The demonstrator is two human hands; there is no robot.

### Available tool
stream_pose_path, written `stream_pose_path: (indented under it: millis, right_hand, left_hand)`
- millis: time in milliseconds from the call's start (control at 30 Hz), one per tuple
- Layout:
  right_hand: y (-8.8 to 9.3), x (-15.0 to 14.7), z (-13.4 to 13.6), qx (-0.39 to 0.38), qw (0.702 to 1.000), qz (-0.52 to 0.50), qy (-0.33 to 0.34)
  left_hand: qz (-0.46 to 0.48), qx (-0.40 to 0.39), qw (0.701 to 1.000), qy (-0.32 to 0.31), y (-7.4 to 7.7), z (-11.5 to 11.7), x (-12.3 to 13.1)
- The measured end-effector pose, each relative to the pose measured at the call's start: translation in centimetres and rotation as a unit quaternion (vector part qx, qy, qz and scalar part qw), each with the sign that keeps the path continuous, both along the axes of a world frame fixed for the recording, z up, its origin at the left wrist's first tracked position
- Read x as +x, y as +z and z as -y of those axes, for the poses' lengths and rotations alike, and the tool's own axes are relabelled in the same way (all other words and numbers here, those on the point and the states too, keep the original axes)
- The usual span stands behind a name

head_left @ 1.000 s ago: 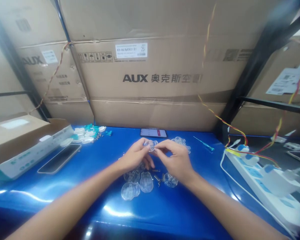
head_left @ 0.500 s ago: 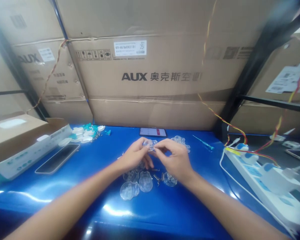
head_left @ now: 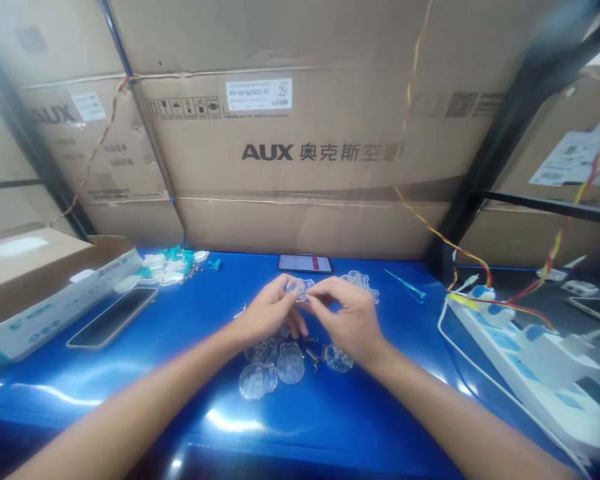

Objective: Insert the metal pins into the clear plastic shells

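Both my hands meet over the middle of the blue table (head_left: 130, 347). My left hand (head_left: 269, 312) and my right hand (head_left: 350, 319) pinch one small clear plastic piece (head_left: 299, 289) between their fingertips, just above the tabletop. Below my hands lie several more clear plastic pieces (head_left: 275, 370) and a few small metal screws (head_left: 314, 355). Another small heap of clear pieces (head_left: 363, 281) sits beyond my right hand.
A phone (head_left: 305, 264) lies at the table's far edge, another dark phone (head_left: 111, 316) at left beside an open cardboard box (head_left: 40, 287). White and teal parts (head_left: 173, 261) lie at back left. A small screwdriver (head_left: 406, 284) and a white power strip (head_left: 525, 353) are at right. Large cardboard cartons (head_left: 310, 147) wall the back.
My hands stay pinched on the clear piece in the same place. The view has shifted very slightly; nothing on the table moved.
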State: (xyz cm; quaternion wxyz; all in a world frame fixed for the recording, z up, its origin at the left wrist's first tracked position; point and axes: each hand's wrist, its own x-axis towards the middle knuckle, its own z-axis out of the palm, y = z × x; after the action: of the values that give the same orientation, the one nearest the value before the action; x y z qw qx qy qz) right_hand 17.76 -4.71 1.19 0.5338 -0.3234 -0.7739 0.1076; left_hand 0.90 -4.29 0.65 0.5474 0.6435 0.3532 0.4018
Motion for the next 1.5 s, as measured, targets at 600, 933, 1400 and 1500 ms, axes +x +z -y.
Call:
stream_pose_path:
  millis: [600,933,1400,1500]
  right_hand:
    - [-0.5,0.3,-0.5,0.070,0.992,0.107,0.002]
    - [-0.5,0.3,-0.2,0.132,0.969,0.207,-0.037]
    - [-0.2,0.6,-1.0,0.048,0.990,0.115,-0.069]
    - [0.1,0.5,-0.9,0.002,0.991,0.095,-0.090]
  left_hand:
    - [-0.017,0.013,1.000,-0.013,-0.6,-0.3,-0.2]
    - [-0.067,0.058,0.995,0.038,-0.9,-0.1,-0.2]
    - [0.043,-0.033,0.998,0.036,0.0,-0.1,0.1]
    - [0.054,-0.037,0.998,0.024,0.1,-0.3,0.0]
